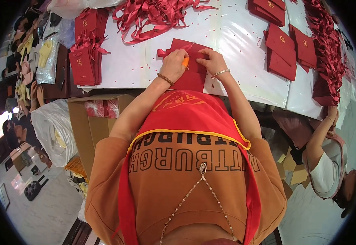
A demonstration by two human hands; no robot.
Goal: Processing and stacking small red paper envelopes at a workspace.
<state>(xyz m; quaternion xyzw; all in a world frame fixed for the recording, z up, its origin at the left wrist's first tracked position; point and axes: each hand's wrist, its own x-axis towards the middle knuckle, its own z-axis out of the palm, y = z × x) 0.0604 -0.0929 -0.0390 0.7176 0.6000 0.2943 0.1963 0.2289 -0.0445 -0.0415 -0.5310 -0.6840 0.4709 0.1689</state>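
Note:
A flat red paper gift bag [191, 80] lies at the table's near edge, in front of my body. My left hand [174, 66] is closed over its left side, with a red satin ribbon [187, 47] coming out beside the fingers. An orange band [185, 62] shows at one of those fingers. At the bag's right side my right hand [214, 62] has its fingers curled, thumb and forefinger turned toward the left hand. What its fingertips grip, if anything, is too small to make out.
Loose red ribbons [151, 16] are heaped at the far side of the white table [235, 53]. Stacked red bags stand at left [84, 67] and right [282, 53]. A cardboard box [80, 130] sits below the left edge. Another person's arm [323, 126] reaches in at right.

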